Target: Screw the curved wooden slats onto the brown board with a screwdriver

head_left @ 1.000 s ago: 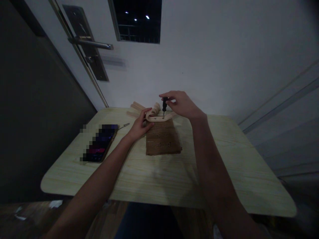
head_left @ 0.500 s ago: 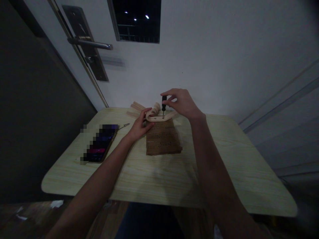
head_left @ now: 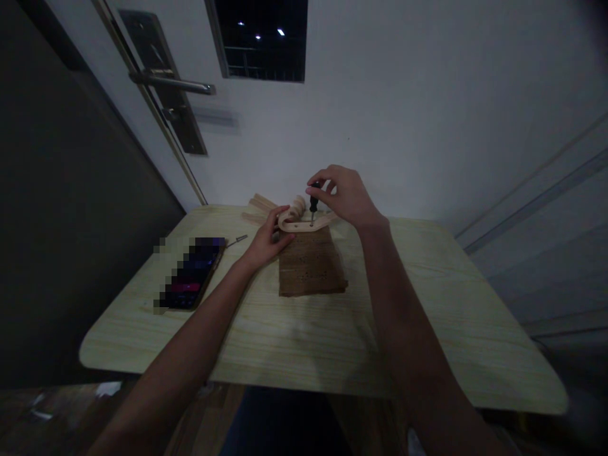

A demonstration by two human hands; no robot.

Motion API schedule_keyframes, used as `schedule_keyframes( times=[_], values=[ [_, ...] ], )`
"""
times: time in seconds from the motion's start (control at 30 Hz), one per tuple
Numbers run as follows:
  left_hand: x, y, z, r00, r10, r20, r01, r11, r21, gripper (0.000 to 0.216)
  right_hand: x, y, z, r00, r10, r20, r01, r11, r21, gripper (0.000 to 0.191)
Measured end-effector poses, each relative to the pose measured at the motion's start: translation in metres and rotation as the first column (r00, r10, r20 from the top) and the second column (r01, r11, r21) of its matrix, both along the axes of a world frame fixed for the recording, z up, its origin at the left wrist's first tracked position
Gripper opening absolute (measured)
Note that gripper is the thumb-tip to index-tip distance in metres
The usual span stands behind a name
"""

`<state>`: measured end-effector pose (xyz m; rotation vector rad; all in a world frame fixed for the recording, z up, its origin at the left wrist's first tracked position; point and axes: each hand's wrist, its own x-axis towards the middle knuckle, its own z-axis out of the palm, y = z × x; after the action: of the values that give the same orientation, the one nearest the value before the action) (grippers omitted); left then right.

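My right hand (head_left: 344, 195) pinches the top of a small black-handled screwdriver (head_left: 313, 205). The screwdriver stands upright with its tip on a curved light wooden piece (head_left: 304, 224). That piece lies on the far end of a dark brown board (head_left: 310, 265). My left hand (head_left: 266, 239) grips the left, rounded end of the wooden piece and holds it down.
More light wooden pieces (head_left: 260, 206) lie behind the board near the wall. A phone (head_left: 192, 280) rests on the left of the pale wooden table (head_left: 427, 329), with a loose screw (head_left: 236, 240) beside it. A door with a metal handle (head_left: 173, 82) stands at the left.
My right hand has shifted slightly up and turned on the screwdriver handle. The left hand and the wooden piece have stayed put.
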<state>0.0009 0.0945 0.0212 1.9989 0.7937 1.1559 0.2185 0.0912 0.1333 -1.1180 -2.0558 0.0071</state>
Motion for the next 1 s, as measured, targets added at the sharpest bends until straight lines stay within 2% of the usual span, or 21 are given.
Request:
schedule_keyframes(
  times=[0.23, 0.37, 0.5, 0.7, 0.87, 1.0],
  values=[
    [0.000, -0.002, 0.001, 1.000, 0.016, -0.021, -0.016, 1.000, 0.014, 0.065, 0.004, -0.004, 0.000, 0.999, -0.036, 0.028, 0.036, 0.999, -0.019, 0.027],
    [0.000, -0.002, 0.001, 1.000, 0.020, -0.023, -0.020, 1.000, 0.017, 0.066, 0.002, -0.007, 0.006, 0.998, -0.048, 0.034, 0.051, 0.996, -0.069, 0.021],
    [-0.001, -0.002, 0.001, 0.998, 0.041, -0.046, -0.039, 0.998, 0.038, 0.066, 0.000, -0.009, 0.008, 0.997, -0.072, 0.026, 0.073, 0.995, -0.066, 0.010],
    [-0.002, 0.000, 0.000, 0.996, 0.061, -0.070, -0.053, 0.993, 0.107, 0.065, 0.001, -0.009, 0.005, 0.996, -0.094, 0.007, 0.094, 0.992, -0.084, 0.017],
    [-0.005, 0.001, 0.002, 0.995, 0.083, -0.062, -0.071, 0.983, 0.171, 0.052, 0.002, -0.010, 0.006, 0.995, -0.098, 0.023, 0.100, 0.991, -0.084, 0.023],
    [-0.007, 0.003, 0.000, 0.996, 0.080, -0.042, -0.070, 0.977, 0.201, 0.056, 0.004, -0.007, 0.006, 0.998, -0.036, 0.055, 0.040, 0.996, -0.074, 0.014]
  ],
)
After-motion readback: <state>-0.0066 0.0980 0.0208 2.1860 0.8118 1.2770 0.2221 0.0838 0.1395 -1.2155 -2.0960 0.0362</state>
